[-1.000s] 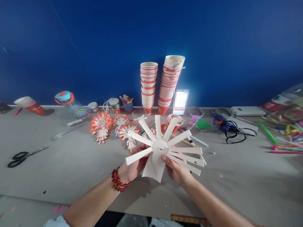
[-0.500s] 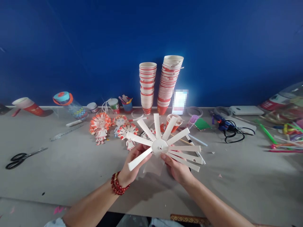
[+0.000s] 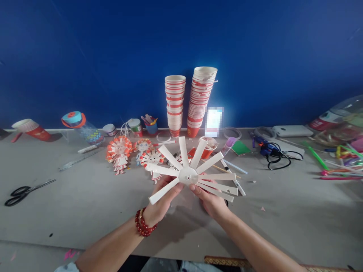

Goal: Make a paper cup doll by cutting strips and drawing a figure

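The left hand (image 3: 162, 204) and right hand (image 3: 213, 204), nearly closed, pinch the cut paper cup (image 3: 183, 176), apparently arranging its strips (image 3: 210, 163). Further bending would call for steady support.

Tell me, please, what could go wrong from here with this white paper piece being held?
The narrow strips of the white paper piece might bend or tear: the left grip and the right grip are near its centre, and most strip ends stick out freely.
The taller cup stack leans, so a bump could perhaps topple it.
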`<move>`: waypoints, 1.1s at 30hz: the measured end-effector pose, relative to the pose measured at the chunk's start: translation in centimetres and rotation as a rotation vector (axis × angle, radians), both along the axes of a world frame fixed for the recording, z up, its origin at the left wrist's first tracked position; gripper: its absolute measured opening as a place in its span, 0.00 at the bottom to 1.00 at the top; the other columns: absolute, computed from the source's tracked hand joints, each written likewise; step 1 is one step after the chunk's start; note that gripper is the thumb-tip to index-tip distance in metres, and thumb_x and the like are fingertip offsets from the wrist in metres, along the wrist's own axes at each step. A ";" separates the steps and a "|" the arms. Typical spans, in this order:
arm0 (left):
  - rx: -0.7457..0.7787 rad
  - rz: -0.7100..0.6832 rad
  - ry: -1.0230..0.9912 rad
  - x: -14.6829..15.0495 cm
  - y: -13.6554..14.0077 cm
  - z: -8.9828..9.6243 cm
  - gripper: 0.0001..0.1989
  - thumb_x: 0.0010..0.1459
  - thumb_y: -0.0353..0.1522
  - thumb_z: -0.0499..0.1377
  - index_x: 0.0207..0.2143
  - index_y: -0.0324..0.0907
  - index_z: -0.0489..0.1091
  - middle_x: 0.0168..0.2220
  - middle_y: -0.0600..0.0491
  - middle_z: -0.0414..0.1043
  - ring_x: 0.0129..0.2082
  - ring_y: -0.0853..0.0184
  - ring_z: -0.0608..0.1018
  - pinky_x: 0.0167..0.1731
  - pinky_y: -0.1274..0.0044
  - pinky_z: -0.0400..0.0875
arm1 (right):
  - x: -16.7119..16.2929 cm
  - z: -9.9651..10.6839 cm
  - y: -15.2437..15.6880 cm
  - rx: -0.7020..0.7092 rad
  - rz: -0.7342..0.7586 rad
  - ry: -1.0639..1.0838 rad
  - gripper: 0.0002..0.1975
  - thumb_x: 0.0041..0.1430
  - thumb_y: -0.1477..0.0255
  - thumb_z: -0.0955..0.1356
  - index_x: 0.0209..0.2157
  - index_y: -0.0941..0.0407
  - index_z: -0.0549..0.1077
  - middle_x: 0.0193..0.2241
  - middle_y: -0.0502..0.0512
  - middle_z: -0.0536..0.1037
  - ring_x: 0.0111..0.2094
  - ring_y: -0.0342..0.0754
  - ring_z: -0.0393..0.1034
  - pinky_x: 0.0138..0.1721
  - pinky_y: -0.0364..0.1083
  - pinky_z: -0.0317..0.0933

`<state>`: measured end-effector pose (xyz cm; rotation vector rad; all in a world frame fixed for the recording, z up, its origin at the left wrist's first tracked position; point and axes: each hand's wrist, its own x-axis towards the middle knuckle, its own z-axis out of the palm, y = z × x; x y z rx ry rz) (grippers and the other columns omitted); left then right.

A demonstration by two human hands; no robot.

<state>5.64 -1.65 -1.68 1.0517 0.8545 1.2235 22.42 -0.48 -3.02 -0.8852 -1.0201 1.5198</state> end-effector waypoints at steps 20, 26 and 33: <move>-0.010 0.131 0.092 -0.4 0.4 0.2 0.15 0.59 0.40 0.63 0.46 0.41 0.73 0.46 0.47 0.77 0.45 0.59 0.77 0.47 0.70 0.70 | -0.1 1.3 0.3 -0.003 0.060 -0.038 0.18 0.51 0.59 0.75 0.41 0.54 0.80 0.40 0.59 0.83 0.43 0.57 0.77 0.46 0.53 0.69; 0.028 0.085 0.185 0.3 0.1 0.8 0.13 0.59 0.38 0.63 0.44 0.42 0.74 0.46 0.49 0.78 0.48 0.59 0.77 0.50 0.70 0.70 | -0.6 1.6 0.0 0.048 -0.115 -0.165 0.17 0.50 0.57 0.75 0.36 0.54 0.81 0.38 0.57 0.83 0.42 0.58 0.76 0.47 0.55 0.69; 0.071 0.004 0.181 0.4 0.1 1.3 0.13 0.59 0.39 0.62 0.44 0.42 0.74 0.44 0.48 0.78 0.44 0.60 0.78 0.48 0.70 0.72 | -0.6 1.7 -0.2 -0.031 -0.058 -0.105 0.19 0.49 0.55 0.76 0.37 0.54 0.82 0.39 0.57 0.83 0.46 0.61 0.75 0.51 0.57 0.67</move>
